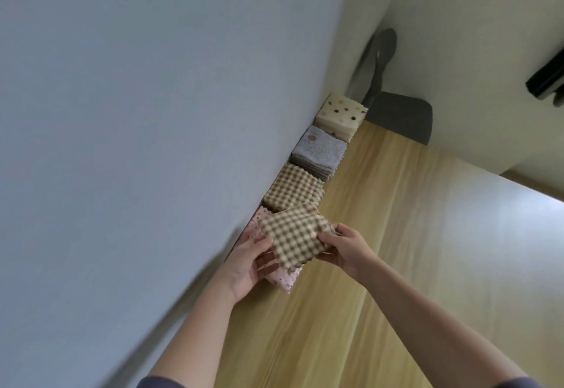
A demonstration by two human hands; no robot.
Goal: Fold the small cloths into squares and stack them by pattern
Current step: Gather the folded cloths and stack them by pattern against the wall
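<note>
Left hand and right hand pinch opposite sides of a checked cloth at the table's wall edge, apparently to lay it squarely on the checked stack.

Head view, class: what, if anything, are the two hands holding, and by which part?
One folded brown checked cloth, held by both: the left hand grips its left side, the right hand its right side.

Soft, even, fairly bright light. Pale glare washes the worktop at right. Motion blur smears the wall at left; the wide-angle lens bends the edges.
</note>
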